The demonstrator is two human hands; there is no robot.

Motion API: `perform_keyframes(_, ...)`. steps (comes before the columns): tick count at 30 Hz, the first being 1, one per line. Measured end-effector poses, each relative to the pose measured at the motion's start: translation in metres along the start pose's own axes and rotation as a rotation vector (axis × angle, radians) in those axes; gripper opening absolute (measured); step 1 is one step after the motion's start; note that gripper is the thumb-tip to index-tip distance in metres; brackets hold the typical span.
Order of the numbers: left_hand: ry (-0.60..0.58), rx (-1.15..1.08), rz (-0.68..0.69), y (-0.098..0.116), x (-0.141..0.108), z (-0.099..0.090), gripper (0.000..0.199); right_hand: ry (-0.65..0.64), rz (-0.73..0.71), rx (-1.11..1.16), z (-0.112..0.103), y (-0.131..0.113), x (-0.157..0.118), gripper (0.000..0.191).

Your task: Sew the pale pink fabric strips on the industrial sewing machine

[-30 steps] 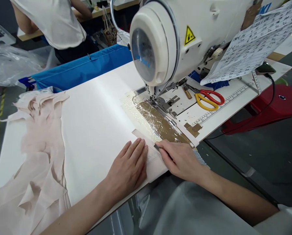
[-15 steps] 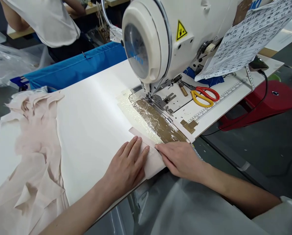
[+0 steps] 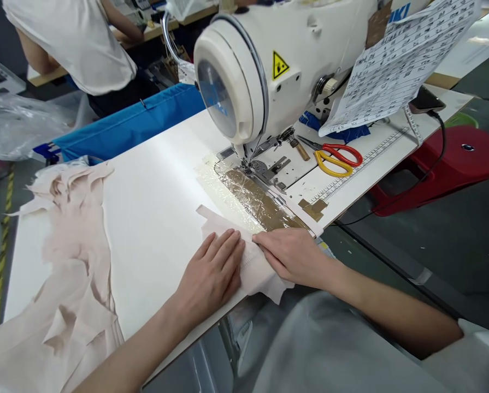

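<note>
A pale pink piece of fabric (image 3: pixel 258 273) lies at the table's front edge, with a folded strip along its far side and a loose corner hanging over the edge. My left hand (image 3: pixel 213 270) rests flat on its left part, fingers stretched out. At the fold, my right hand (image 3: pixel 295 255) pinches the fabric between thumb and forefinger; the fingertips partly hide the grip. Just beyond the hands stands a white sewing machine (image 3: pixel 238 71), its needle and presser foot over the metal plate. Shiny tape-covered brown sheeting (image 3: pixel 258 202) runs from there towards my right hand.
Crumpled pale pink fabric pieces (image 3: pixel 78 240) are heaped at the table's left. Scissors (image 3: pixel 336 158) with red and yellow handles lie right of the needle. A written paper sheet (image 3: pixel 400 71) hangs at the right, above a phone (image 3: pixel 426 101). Another person (image 3: pixel 76 43) sits beyond the blue cloth (image 3: pixel 125 128).
The fabric under my hands has shifted and spread: more of its far strip shows at the left, and a corner now hangs over the front edge. The view has shifted slightly.
</note>
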State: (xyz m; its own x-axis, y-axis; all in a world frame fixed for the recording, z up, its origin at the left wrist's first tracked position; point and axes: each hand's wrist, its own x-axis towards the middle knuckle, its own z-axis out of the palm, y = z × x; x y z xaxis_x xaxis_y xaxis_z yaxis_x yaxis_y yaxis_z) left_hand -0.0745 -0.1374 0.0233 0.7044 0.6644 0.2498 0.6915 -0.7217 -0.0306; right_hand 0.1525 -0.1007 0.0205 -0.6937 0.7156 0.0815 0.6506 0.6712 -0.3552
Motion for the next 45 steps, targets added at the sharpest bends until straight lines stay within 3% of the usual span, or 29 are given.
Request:
perform_keyframes(6,-0.003,-0.032,-0.014,0.004,-0.002,0.004,0.044,0.14,0.036,0.102,0.008,0.001,0.002,0.023)
perform_keyframes(17,0.006,-0.021,-0.001,0.006,0.0,0.004,0.042,0.036,0.03,0.043,0.007,-0.006,0.017,0.018)
perform_keyframes(22,0.002,0.009,-0.019,0.008,0.0,0.004,0.041,-0.028,-0.042,-0.001,-0.004,0.003,-0.003,0.021)
perform_keyframes(27,-0.018,0.037,0.001,0.005,0.001,0.001,0.039,-0.004,-0.021,0.07,-0.011,0.013,-0.024,0.024)
perform_keyframes(35,0.02,-0.029,0.002,0.001,0.004,0.0,0.038,-0.073,0.012,0.015,-0.006,0.002,-0.001,0.023)
perform_keyframes(40,0.015,-0.018,0.027,0.01,0.004,0.002,0.04,0.034,0.057,0.132,0.001,0.003,-0.002,0.025)
perform_keyframes(45,0.004,-0.03,0.028,0.013,0.005,-0.001,0.041,0.059,0.015,0.12,0.006,0.003,-0.001,0.024)
